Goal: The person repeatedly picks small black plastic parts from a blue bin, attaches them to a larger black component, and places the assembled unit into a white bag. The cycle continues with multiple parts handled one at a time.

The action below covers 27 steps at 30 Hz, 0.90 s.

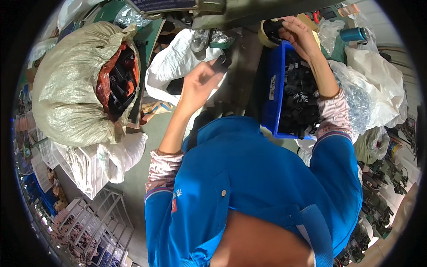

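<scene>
My left hand (202, 82) is closed around a small black part (219, 62), held up by the thumb and fingers under a grey-green metal machine (235, 17). Part of that hand is slightly blurred. Farther right, my right hand (301, 36) dips its bent fingertips into a round tan container (262, 39) with black pieces in it. Whatever those fingertips pinch is too hidden to make out. Below my right forearm stands a blue bin (279, 84), filled with small black parts (299, 95). A white sack (171, 60) with dark contents lies open beside my left hand.
A large tan woven sack (66, 84) at the left gapes over an orange-red lining with black pieces. White and clear plastic bags (378, 93) crowd the right side, near a teal can (353, 34). A metal rack (104, 222) stands at lower left.
</scene>
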Motion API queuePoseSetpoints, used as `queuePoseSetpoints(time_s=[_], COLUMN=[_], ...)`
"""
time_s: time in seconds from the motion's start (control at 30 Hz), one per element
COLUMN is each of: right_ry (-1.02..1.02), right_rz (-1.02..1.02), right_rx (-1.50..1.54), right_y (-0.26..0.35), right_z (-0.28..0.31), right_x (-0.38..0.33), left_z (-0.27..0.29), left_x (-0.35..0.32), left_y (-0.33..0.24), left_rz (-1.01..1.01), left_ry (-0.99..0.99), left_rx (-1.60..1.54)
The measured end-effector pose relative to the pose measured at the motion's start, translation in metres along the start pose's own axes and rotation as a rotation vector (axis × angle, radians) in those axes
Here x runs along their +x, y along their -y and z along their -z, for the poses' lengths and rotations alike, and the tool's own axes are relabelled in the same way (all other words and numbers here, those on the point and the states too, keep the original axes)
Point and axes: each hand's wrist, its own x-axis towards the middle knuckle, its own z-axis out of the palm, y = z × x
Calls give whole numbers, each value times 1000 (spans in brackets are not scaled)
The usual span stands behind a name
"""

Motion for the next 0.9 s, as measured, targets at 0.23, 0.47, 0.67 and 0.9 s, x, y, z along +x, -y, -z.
queuePoseSetpoints(time_s=[0.23, 0.47, 0.67, 0.9], right_ry=[84, 83, 51, -21], right_rz=[63, 162, 107, 338], right_rx=[5, -189, -540, -773], right_y=[-16, -35, -31, -42], right_z=[-78, -132, -163, -185], right_x=[-36, -35, -29, -18], left_z=[20, 45, 67, 81], left_x=[10, 13, 16, 28], left_y=[2, -5, -8, -19], left_rz=[-92, -125, -146, -286], left_ry=[15, 3, 59, 121], left_rx=[107, 162, 261, 482])
